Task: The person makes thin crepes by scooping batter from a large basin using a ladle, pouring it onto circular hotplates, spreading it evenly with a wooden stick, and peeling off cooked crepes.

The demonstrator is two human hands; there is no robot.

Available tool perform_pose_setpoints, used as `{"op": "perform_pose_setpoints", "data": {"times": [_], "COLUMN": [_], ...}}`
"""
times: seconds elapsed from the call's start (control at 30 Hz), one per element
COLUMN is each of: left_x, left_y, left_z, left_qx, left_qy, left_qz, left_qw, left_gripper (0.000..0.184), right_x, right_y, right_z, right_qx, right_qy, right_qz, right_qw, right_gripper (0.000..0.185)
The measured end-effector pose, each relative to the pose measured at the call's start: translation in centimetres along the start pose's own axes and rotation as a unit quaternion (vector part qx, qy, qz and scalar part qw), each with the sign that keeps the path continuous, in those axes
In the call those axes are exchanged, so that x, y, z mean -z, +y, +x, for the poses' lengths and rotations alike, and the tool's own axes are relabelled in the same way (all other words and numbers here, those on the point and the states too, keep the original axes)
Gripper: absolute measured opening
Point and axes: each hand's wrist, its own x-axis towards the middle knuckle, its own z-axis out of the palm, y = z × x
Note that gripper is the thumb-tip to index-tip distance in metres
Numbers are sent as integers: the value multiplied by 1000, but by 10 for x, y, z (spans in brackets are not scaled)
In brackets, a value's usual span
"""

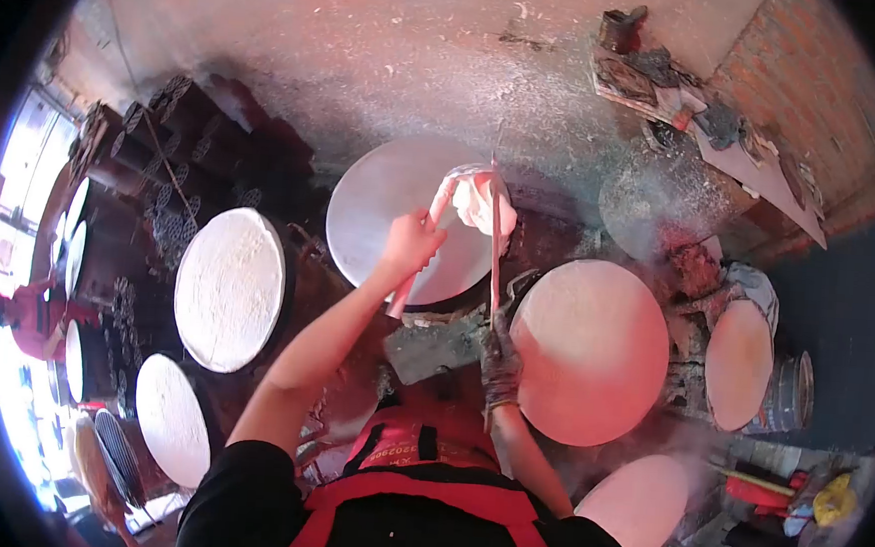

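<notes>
My left hand (414,244) is bare and closed round the handle of a light wooden tool (440,201), whose far end meets a whitish, crumpled soft mass (476,206). My right hand (500,363), in a dark patterned glove, is closed round a long thin stick (496,247). The stick stands upright in view, and the soft mass hangs against its upper part. Both tools are over the right side of a round grey plate (401,211). A pale round plate (589,353) lies just right of my gloved hand.
More pale round plates stand at the left (229,289) and lower right (639,501). Dark cylinders with holes (182,107) are stacked at the upper left. A cluttered shelf (754,178) is at the upper right. Another person (29,319) is at the far left. Steam drifts on the right.
</notes>
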Motion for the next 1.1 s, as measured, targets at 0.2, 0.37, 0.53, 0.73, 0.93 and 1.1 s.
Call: {"op": "perform_pose_setpoints", "data": {"times": [0.2,0.37,0.53,0.73,0.93,1.1], "left_x": [-33,22,86,129,161,186], "left_y": [-42,-33,-34,-124,-125,-171], "left_z": [66,89,49,-19,-100,-114], "left_qx": [-166,-146,-182,-1,60,205], "left_qy": [231,175,173,60,55,-69], "left_qz": [127,97,43,-252,-451,-567], "left_qw": [950,969,967,966,889,795], "left_gripper": [19,12,21,19,14,10], "right_x": [-67,-112,-104,-168,-216,-212], "right_y": [-10,3,-53,-15,-40,0], "right_z": [36,105,73,3,91,130], "right_qx": [79,-156,-287,-111,-124,-164], "right_qy": [142,4,38,175,187,42], "right_qz": [-130,259,435,406,373,349], "right_qw": [978,953,852,890,900,922], "right_gripper": [45,44,37,45,44,37]}}
